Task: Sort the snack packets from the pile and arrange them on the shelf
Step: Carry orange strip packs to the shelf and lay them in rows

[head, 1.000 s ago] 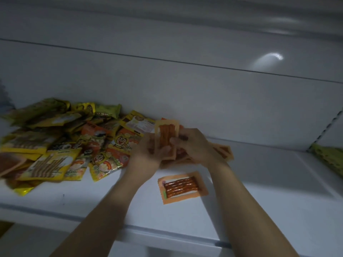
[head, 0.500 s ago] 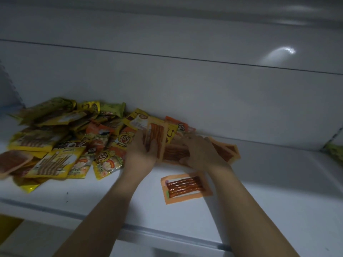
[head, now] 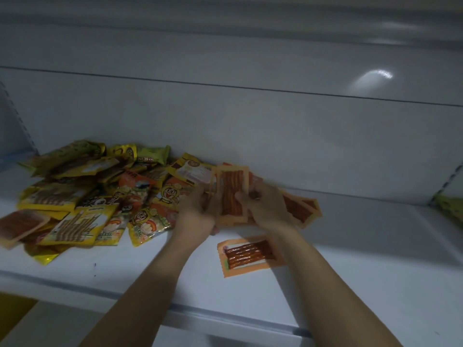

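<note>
A pile of yellow and orange snack packets (head: 85,196) covers the left part of the white shelf (head: 375,259). My left hand (head: 198,211) and my right hand (head: 265,209) together hold an orange packet of red sticks (head: 231,194) upright, one hand on each side. Behind my right hand lie more orange stick packets (head: 300,209), fanned out flat. Another orange stick packet (head: 248,255) lies alone on the shelf in front of my hands.
The white back wall (head: 250,134) rises right behind the packets. A greenish-yellow packet (head: 451,209) shows at the far right edge beside a slotted upright. The shelf's front lip (head: 225,319) runs below my forearms.
Both hands have raised an orange stick packet upright between them again; half a second ago my right hand was pressing on the flat orange packets.
</note>
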Tool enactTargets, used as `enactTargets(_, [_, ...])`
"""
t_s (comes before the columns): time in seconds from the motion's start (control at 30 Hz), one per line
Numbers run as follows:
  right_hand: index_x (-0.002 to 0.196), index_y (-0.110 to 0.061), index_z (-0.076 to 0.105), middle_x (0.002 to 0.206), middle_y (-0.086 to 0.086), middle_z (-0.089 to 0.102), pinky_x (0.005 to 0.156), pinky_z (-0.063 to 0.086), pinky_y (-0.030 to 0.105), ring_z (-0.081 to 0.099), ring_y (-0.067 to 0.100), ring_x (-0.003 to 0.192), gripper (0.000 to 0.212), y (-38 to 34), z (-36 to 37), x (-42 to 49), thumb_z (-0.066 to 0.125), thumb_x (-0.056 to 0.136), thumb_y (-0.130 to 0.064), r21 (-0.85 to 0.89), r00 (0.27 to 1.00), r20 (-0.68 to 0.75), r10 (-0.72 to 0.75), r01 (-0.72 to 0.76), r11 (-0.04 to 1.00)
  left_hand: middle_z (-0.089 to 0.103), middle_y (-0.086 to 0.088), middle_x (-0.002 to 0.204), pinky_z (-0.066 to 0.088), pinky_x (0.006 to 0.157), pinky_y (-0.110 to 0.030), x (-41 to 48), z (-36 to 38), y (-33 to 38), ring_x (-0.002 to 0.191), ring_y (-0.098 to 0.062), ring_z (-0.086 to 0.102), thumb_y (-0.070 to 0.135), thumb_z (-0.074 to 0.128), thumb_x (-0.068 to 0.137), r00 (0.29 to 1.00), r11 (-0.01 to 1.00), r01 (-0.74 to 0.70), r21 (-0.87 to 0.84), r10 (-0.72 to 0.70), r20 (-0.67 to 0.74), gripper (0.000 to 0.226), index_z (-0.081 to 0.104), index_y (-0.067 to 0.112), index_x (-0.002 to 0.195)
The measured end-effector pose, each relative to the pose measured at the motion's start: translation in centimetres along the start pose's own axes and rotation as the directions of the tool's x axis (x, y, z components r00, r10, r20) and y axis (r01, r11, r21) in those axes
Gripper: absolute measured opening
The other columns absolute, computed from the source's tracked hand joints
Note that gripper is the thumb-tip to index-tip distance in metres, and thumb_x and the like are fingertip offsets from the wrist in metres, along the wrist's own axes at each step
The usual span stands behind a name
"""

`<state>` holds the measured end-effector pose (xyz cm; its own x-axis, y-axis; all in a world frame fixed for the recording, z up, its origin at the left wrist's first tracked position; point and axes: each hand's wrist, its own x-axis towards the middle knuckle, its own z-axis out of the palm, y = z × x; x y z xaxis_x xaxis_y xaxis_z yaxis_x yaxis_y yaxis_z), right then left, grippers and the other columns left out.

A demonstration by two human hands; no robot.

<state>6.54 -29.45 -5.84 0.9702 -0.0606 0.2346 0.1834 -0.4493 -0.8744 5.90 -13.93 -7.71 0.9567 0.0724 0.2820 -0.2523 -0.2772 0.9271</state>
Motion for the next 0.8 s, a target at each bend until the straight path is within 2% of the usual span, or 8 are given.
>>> enactTargets(0.13, [0.081, -0.023, 0.059, 0.069, -0.006, 0.066, 0.058, 0.05, 0.026, 0.064, 0.008, 0.06, 0.02, 0.1, 0.6, -0.1, 0.079, 0.08, -0.021, 0.06, 0.998, -0.042, 0.049, -0.046, 0.997, 0.069, 0.0, 0.08, 0.048, 0.039, -0.025, -0.4, 0.0, 0.1, 0.043, -0.018, 0.062, 0.027, 0.067, 0.093, 0.996, 0.998, -0.034, 0.052, 0.03, 0.08, 0.022, 0.055, 0.016, 0.107])
enactTargets(0.2, [0.09, -0.023, 0.059, 0.082, -0.004, 0.069, 0.07, 0.053, 0.031, 0.065, 0.012, 0.076, 0.028, -0.3, -0.5, -0.4, 0.082, 0.074, -0.024, -0.087, 0.999, 0.002, 0.034, -0.033, 0.996, 0.069, -0.004, 0.083, 0.048, 0.038, -0.027, -0.2, 0.1, -0.2, 0.04, -0.016, 0.058, 0.022, 0.066, 0.093, 0.997, 0.997, -0.028, 0.07, 0.023, 0.07, 0.022, 0.054, 0.014, 0.11])
enactTargets(0.27, [0.102, -0.024, 0.061, 0.099, -0.009, 0.067, 0.083, 0.052, 0.033, 0.063, 0.009, 0.091, 0.041, -0.9, -2.1, -1.0, 0.085, 0.07, -0.033, -0.344, 0.978, 0.205, 0.04, 0.034, 0.938, 0.067, -0.009, 0.082, 0.045, 0.036, -0.027, 0.0, -0.1, -0.5, 0.035, -0.013, 0.054, 0.017, 0.065, 0.094, 1.0, 0.998, -0.011, 0.061, 0.01, 0.011, 0.02, 0.054, 0.013, 0.109])
enactTargets(0.33, [0.119, -0.027, 0.059, 0.12, -0.01, 0.058, 0.094, 0.048, 0.034, 0.055, 0.012, 0.108, 0.063, -1.7, -3.0, -1.9, 0.086, 0.065, -0.044, -0.603, 0.87, 0.469, 0.15, 0.192, 0.774, 0.066, -0.009, 0.08, 0.044, 0.035, -0.027, 0.2, -0.2, -0.6, 0.034, -0.011, 0.052, 0.016, 0.065, 0.093, 1.0, 0.999, -0.008, 0.052, 0.009, -0.022, 0.018, 0.053, 0.013, 0.107])
enactTargets(0.4, [0.131, -0.029, 0.053, 0.13, -0.007, 0.051, 0.099, 0.044, 0.038, 0.049, 0.018, 0.117, 0.078, -1.9, -2.7, -2.7, 0.087, 0.063, -0.045, -0.709, 0.783, 0.565, 0.261, 0.298, 0.639, 0.065, -0.006, 0.078, 0.045, 0.036, -0.026, 0.2, -0.1, -0.6, 0.035, -0.008, 0.052, 0.015, 0.065, 0.093, 1.0, 0.998, -0.025, 0.062, 0.025, -0.003, 0.018, 0.052, 0.015, 0.106])
enactTargets(0.6, [0.109, -0.018, 0.059, 0.108, -0.004, 0.058, 0.078, 0.047, 0.031, 0.055, 0.02, 0.099, 0.055, -2.2, -2.6, -1.9, 0.086, 0.067, -0.04, -0.729, 0.76, 0.57, 0.312, 0.293, 0.618, 0.066, -0.008, 0.081, 0.048, 0.04, -0.031, 0.6, 0.0, -1.0, 0.038, -0.009, 0.053, 0.016, 0.067, 0.091, 1.0, 0.995, -0.027, 0.096, 0.028, -0.006, 0.018, 0.053, 0.014, 0.103])
enactTargets(0.7, [0.089, -0.02, 0.058, 0.086, -0.012, 0.053, 0.058, 0.035, 0.023, 0.051, 0.013, 0.084, 0.034, -2.2, -3.3, -1.1, 0.083, 0.072, -0.034, -0.703, 0.782, 0.56, 0.275, 0.273, 0.656, 0.066, -0.013, 0.081, 0.048, 0.036, -0.035, 0.8, -0.1, -1.1, 0.035, -0.014, 0.053, 0.016, 0.067, 0.091, 0.999, 0.996, 0.001, 0.086, 0.002, -0.032, 0.018, 0.055, 0.009, 0.102])
enactTargets(0.8, [0.083, -0.021, 0.058, 0.079, -0.019, 0.048, 0.057, 0.03, 0.022, 0.049, 0.007, 0.076, 0.025, -2.2, -4.2, -0.2, 0.079, 0.078, -0.033, -0.692, 0.806, 0.547, 0.227, 0.283, 0.664, 0.065, -0.014, 0.081, 0.046, 0.034, -0.031, 0.7, -0.2, -1.1, 0.033, -0.014, 0.052, 0.015, 0.066, 0.091, 1.0, 0.997, 0.021, 0.072, -0.019, -0.022, 0.017, 0.056, 0.007, 0.102])
